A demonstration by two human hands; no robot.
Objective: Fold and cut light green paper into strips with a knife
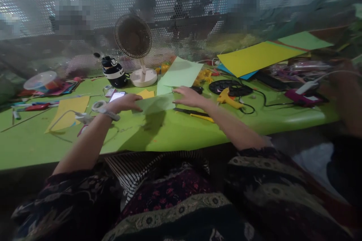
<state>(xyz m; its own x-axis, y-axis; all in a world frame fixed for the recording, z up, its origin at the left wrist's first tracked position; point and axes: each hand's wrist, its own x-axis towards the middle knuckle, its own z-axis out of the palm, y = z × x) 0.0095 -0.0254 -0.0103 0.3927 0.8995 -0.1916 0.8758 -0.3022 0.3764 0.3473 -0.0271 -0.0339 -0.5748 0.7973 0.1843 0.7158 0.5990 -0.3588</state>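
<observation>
with the middle of the view taken as the centre of a clock, a small fan (133, 35) with a white base is seen at eleven o'clock. at ten o'clock, just beside this base, a dark bottle (114, 75) with a white band is placed. at nine o'clock, yellow paper (76, 104) is laid on the green table (25, 154). at three o'clock, a yellow glue gun (227, 99) is found just before a round black tray (217, 86). at two o'clock, a blue sheet (250, 75) is partly covered by a large yellow sheet (254, 58).
</observation>
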